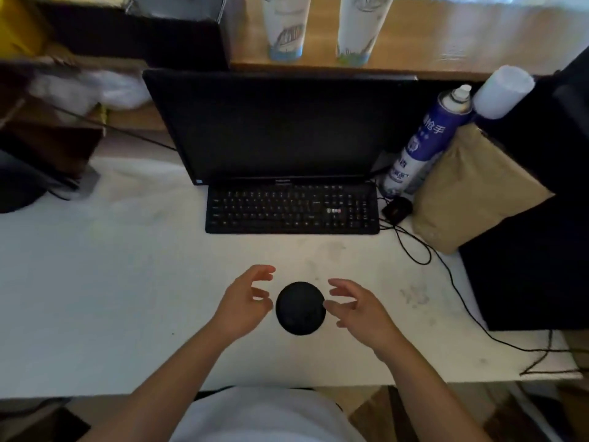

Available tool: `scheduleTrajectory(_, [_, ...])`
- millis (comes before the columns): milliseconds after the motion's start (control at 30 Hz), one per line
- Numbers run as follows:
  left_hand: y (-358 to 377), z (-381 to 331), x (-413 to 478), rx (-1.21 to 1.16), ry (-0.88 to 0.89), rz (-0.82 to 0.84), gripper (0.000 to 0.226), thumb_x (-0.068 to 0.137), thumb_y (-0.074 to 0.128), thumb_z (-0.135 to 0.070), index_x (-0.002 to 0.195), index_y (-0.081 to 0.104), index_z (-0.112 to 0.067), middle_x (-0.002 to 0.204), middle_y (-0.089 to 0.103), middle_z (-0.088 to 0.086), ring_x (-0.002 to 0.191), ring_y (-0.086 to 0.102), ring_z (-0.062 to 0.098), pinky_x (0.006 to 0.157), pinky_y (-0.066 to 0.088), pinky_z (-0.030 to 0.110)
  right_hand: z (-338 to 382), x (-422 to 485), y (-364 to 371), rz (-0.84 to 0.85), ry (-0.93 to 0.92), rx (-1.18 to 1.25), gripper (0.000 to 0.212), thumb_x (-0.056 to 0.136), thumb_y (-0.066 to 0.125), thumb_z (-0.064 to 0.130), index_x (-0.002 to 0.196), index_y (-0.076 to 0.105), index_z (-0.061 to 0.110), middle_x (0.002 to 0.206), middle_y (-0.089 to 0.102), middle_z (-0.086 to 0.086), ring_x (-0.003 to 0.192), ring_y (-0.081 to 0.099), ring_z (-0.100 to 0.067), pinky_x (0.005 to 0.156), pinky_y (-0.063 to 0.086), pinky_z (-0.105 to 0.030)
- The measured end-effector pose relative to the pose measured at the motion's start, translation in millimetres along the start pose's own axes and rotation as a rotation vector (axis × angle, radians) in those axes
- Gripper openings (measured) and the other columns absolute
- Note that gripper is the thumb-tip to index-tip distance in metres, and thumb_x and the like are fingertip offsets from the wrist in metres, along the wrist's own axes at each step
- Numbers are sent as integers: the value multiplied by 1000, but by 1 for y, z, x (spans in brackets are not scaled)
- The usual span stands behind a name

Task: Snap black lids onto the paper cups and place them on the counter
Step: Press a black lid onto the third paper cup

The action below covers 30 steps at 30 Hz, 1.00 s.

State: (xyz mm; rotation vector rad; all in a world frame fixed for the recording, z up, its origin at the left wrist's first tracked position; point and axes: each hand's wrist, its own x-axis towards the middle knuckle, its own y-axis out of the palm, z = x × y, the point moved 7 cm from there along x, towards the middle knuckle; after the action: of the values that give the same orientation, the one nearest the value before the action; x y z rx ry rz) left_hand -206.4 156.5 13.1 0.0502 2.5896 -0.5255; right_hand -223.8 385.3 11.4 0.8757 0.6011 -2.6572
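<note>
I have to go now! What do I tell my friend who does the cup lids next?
Left hand: open, just left of the black lid, holding nothing.
Right hand: open, just right of it, holding nothing.
The lid sits on the white counter before the keyboard; any cup under it is hidden.
Tall printed paper cups stand on the wooden shelf, tops out of view.
Done: perhaps this one cup. Left: check its snap, then lid the rest.

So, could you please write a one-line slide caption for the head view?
The left hand and right hand flank a black lid at the white counter, before a keyboard and dark monitor.
</note>
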Motion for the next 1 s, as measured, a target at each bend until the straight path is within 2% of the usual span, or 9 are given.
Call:
scheduleTrajectory(100, [20, 12, -6, 49, -19, 107, 70, 83, 65, 10, 140, 48, -26, 134, 52, -5, 109, 61, 22, 76, 51, 22, -5, -7, 17, 54, 17, 75, 43, 93, 71, 26, 133, 57, 33, 125, 61, 11, 99, 70, -15, 81, 62, -35])
scheduleTrajectory(200, [38, 20, -9, 97, 9, 180, 76, 78, 68, 11, 140, 45, -28, 131, 53, -9, 113, 59, 19, 77, 50, 14, -7, -11, 31, 72, 3, 117, 43, 93, 71, 23, 133, 57, 34, 129, 60, 6, 100, 70, -17, 77, 63, -32])
scheduleTrajectory(433, [39, 32, -10, 5, 54, 109, 75, 76, 86, -10, 134, 47, -37, 124, 58, -21, 106, 61, 8, 79, 51, 10, -9, -9, 43, 61, 49, 302, 36, 95, 69, 17, 130, 61, 24, 131, 60, -7, 96, 73, -29, 78, 63, -35])
scheduleTrajectory(533, [34, 27, -15, -31, 81, 117, 72, 74, 89, -29, 130, 48, -48, 122, 58, -33, 112, 57, -5, 88, 49, 15, -9, -10, 48, 116, 181, 528, 24, 100, 60, 13, 124, 63, 10, 122, 65, -16, 88, 74, -34, 83, 62, -41])
scheduleTrajectory(667, [21, 19, -20, -88, 21, 158, 64, 74, 74, -61, 133, 53, -46, 122, 67, -18, 108, 67, 4, 92, 57, 29, -2, -16, 53, 161, 287, 604, 28, 102, 57, 23, 109, 67, -2, 90, 66, -21, 75, 70, -36, 78, 62, -44])
scheduleTrajectory(800, [10, 7, -33, -56, -81, 312, 25, 101, 39, -58, 113, 59, -49, 103, 74, -10, 96, 71, 9, 84, 55, 27, 7, -20, 57, 213, 310, 430, 37, 102, 54, 34, 96, 67, 1, 74, 65, -21, 67, 68, -37, 68, 61, -44])
scheduleTrajectory(867, [11, 6, -41, -17, -94, 402, 19, 102, 44, -51, 119, 54, -49, 104, 71, -11, 91, 69, 2, 75, 54, 19, 12, -22, 61, 272, 288, 319, 44, 102, 51, 40, 100, 68, -1, 74, 66, -21, 66, 68, -37, 63, 60, -41])
scheduleTrajectory(933, [16, 8, -44, -26, -87, 494, 45, 92, 71, -32, 130, 48, -42, 109, 70, -6, 91, 70, 3, 71, 56, 18, 18, -23, 64, 314, 262, 210, 50, 102, 49, 44, 101, 69, -1, 73, 67, -21, 62, 67, -35, 59, 57, -37])
scheduleTrajectory(1000, [18, 14, -45, -26, -105, 493, 71, 73, 88, -19, 129, 49, -36, 109, 71, 0, 96, 72, 12, 77, 62, 30, 24, -24, 66, 339, 239, 106, 55, 101, 46, 50, 99, 70, 0, 72, 68, -21, 59, 66, -33, 56, 55, -33])
